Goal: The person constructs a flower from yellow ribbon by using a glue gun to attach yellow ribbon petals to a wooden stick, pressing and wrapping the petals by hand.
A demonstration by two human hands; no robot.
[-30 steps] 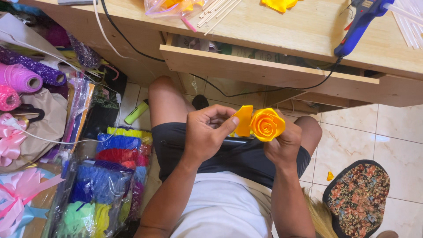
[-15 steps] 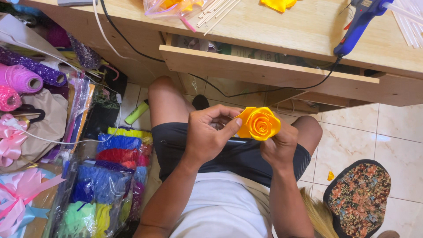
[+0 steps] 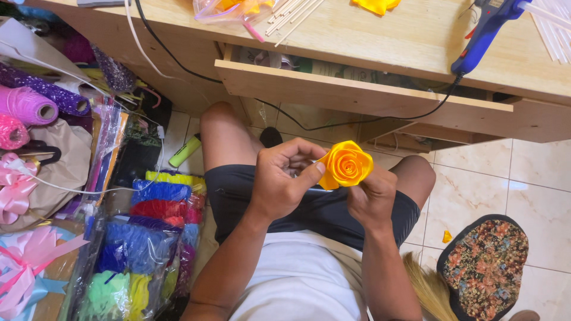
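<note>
A yellow ribbon rose is held over my lap, in front of the wooden desk. My right hand grips it from below, at its base. My left hand presses the rose's outer ribbon end with thumb and fingers on its left side. The stem under the flower is hidden by my fingers. I sit with dark shorts and a white shirt.
The wooden desk has an open drawer, a blue glue gun with a black cord, white sticks and yellow ribbon scraps. Bags of coloured yarn, pink ribbon rolls and bows lie at left. A patterned mat lies on tiles at right.
The loose ribbon end that stuck out to the left has been wrapped against the rose. The flower looks fuller, and both hands have shifted slightly left.
</note>
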